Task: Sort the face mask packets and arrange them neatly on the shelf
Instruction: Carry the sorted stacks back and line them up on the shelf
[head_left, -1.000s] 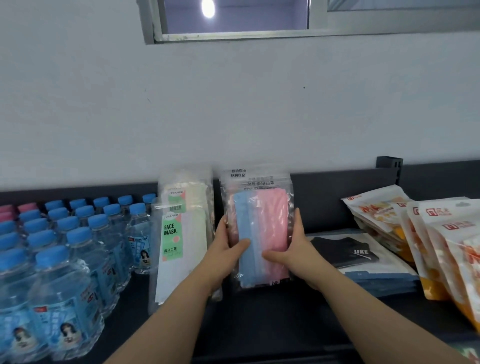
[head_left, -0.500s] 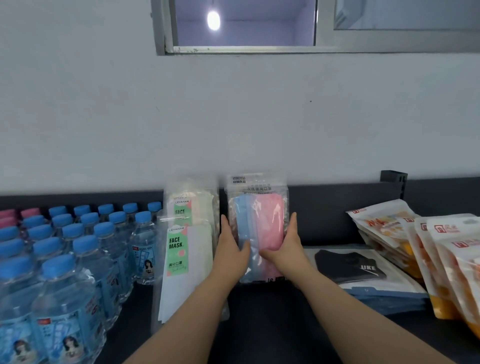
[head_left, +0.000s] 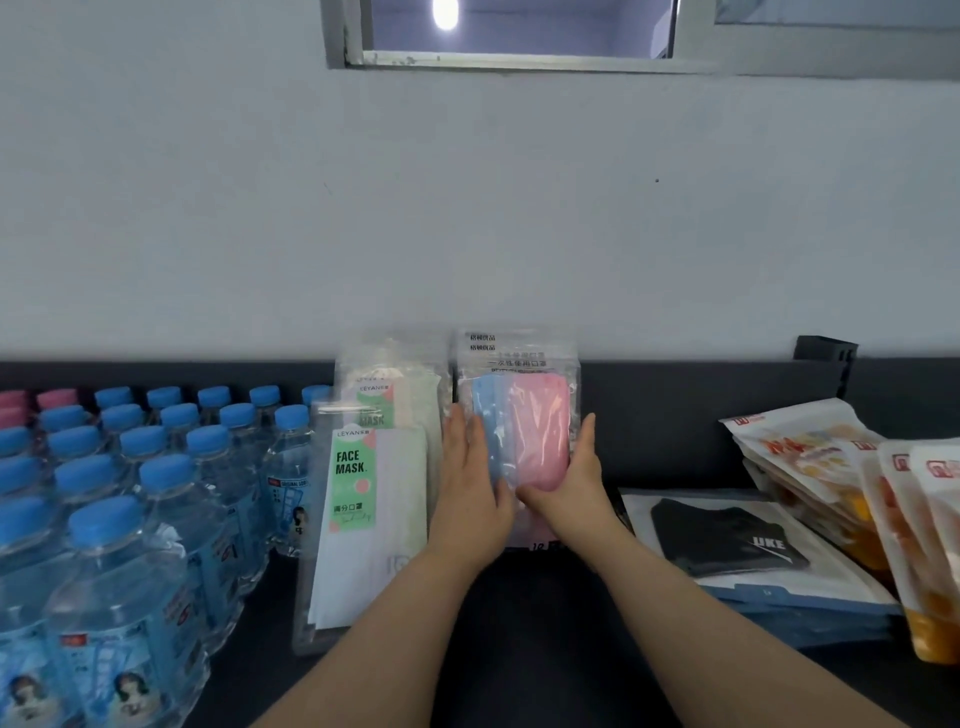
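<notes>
A clear packet of blue and pink masks (head_left: 535, 431) stands upright against the back of the dark shelf (head_left: 545, 623). My left hand (head_left: 470, 493) presses its left edge and my right hand (head_left: 569, 493) grips its right edge, thumbs on the front. More packets of the same kind stand behind it. To the left, white packets with a green FACE MASK label (head_left: 358, 483) stand in a row. A flat stack with a black mask packet (head_left: 722, 540) on top lies to the right.
Rows of water bottles with blue caps (head_left: 130, 493) fill the shelf's left side, a few pink caps at the far back. Orange and white snack pouches (head_left: 852, 478) lean at the right. A pale wall and a window frame rise behind.
Both hands have pushed the blue and pink packet away from me, toward the shelf's back, and it now stands more upright. The camera has tilted upward.
</notes>
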